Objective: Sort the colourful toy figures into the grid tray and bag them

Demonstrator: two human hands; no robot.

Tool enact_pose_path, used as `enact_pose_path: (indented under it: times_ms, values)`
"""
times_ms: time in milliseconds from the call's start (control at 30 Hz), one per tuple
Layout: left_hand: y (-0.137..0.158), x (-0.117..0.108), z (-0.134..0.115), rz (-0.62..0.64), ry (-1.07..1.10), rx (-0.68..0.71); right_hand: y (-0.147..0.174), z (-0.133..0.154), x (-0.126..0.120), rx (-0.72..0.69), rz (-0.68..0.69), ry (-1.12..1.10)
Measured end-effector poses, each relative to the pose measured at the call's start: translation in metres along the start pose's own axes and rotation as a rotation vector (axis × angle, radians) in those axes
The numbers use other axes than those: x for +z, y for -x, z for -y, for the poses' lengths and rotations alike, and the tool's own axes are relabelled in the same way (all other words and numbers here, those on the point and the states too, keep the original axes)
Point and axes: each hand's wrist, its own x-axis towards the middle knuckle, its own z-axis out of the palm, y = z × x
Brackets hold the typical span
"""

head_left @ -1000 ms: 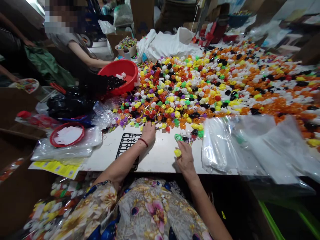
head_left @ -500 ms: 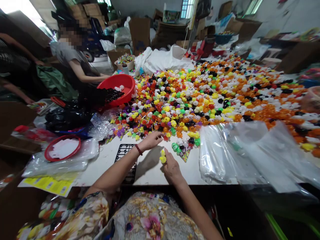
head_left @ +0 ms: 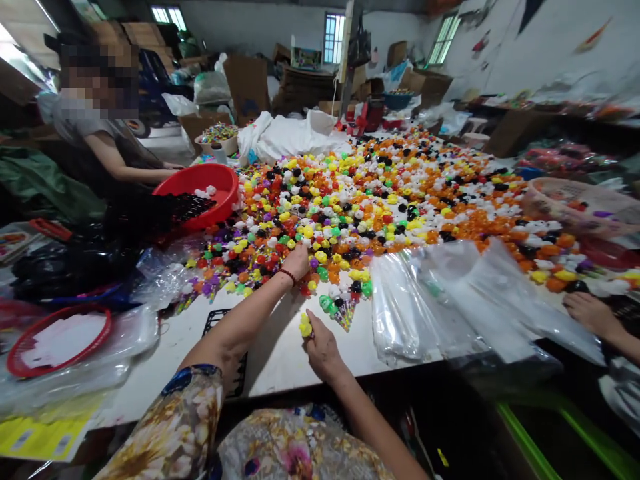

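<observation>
Head view: your left hand (head_left: 297, 261) has gone forward again. Half a second ago it hung just off the near edge of the heap of small toys (head_left: 380, 193); now its fingers are down among the pieces at that edge, curled over them. Whether they have closed on one, you cannot tell from here, because the knuckles hide the fingertips. A red cord sits on that wrist.

Your right hand (head_left: 323, 347) has drawn back toward the near edge of the table (head_left: 280, 353) and pinches a yellow toy (head_left: 305, 325) between thumb and fingers, raised a little above the bare white top. A second ago the same yellow piece lay further right, just below the small cluster (head_left: 345, 303) of green, black and white pieces with striped sticks; that cluster lies untouched, between your right hand and the stack of clear bags (head_left: 425, 307).

So the picture reads as one piece kept in the right hand while the left goes back into the heap.

Your head has also lifted, so more of the room shows. The black grid tray (head_left: 220, 320) lies under your left forearm, partly hidden. At the far left edge a seated person leans over a red basin (head_left: 200, 193). At the right edge another person's hand (head_left: 593, 313) rests on the table, well apart from yours.
</observation>
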Motion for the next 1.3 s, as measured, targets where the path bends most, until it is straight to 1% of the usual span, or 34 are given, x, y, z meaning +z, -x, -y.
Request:
enact_pose_path:
  times_ms: [133,200,267,367,433,533,567,600,667,700,733,833,900,967,1033,1100,1233,1300]
  values:
    - [0.016,-0.002,0.023,0.022,0.059,-0.032,-0.002,0.005,-0.004,0.142,0.013,-0.077]
    - [0.027,-0.003,0.033,0.034,0.097,-0.050,-0.003,0.007,-0.005,0.175,0.016,-0.113]
    - [0.041,-0.001,0.039,0.047,0.144,-0.039,-0.002,0.008,-0.005,0.177,0.022,-0.138]
    - [0.059,0.005,0.041,0.046,0.232,0.008,-0.002,0.010,-0.006,0.159,0.033,-0.145]
    - [0.066,0.008,0.039,0.018,0.300,0.007,-0.002,0.010,-0.006,0.148,0.033,-0.136]
    - [0.074,0.006,0.038,-0.058,0.390,-0.049,-0.003,0.008,-0.004,0.155,-0.014,-0.167]
    - [0.077,0.005,0.037,-0.072,0.512,-0.101,-0.003,0.007,-0.003,0.174,-0.042,-0.204]
    - [0.081,0.003,0.037,-0.065,0.696,-0.172,-0.004,0.007,-0.002,0.203,-0.070,-0.257]
    - [0.093,0.002,0.037,0.007,1.132,-0.336,-0.003,0.008,-0.001,0.273,-0.111,-0.389]
    - [0.101,0.002,0.036,0.056,1.316,-0.404,-0.002,0.009,-0.001,0.302,-0.123,-0.451]
    - [0.109,0.002,0.035,0.100,1.434,-0.451,0.000,0.011,-0.001,0.322,-0.130,-0.500]
    - [0.136,0.007,0.029,0.164,1.526,-0.496,0.007,0.020,-0.007,0.317,-0.154,-0.552]
    - [0.152,0.011,0.025,0.202,1.641,-0.521,0.011,0.027,-0.014,0.289,-0.171,-0.538]
    - [0.163,0.013,0.020,0.231,1.752,-0.516,0.015,0.032,-0.019,0.262,-0.171,-0.505]
    - [0.170,0.015,0.016,0.232,1.798,-0.487,0.018,0.035,-0.024,0.244,-0.156,-0.468]
    - [0.174,0.016,0.014,0.208,1.796,-0.452,0.020,0.036,-0.027,0.236,-0.149,-0.442]
    - [0.178,0.021,0.011,0.148,1.740,-0.392,0.024,0.035,-0.031,0.215,-0.150,-0.408]
    - [0.179,0.025,0.011,0.152,1.694,-0.356,0.025,0.035,-0.033,0.191,-0.133,-0.397]
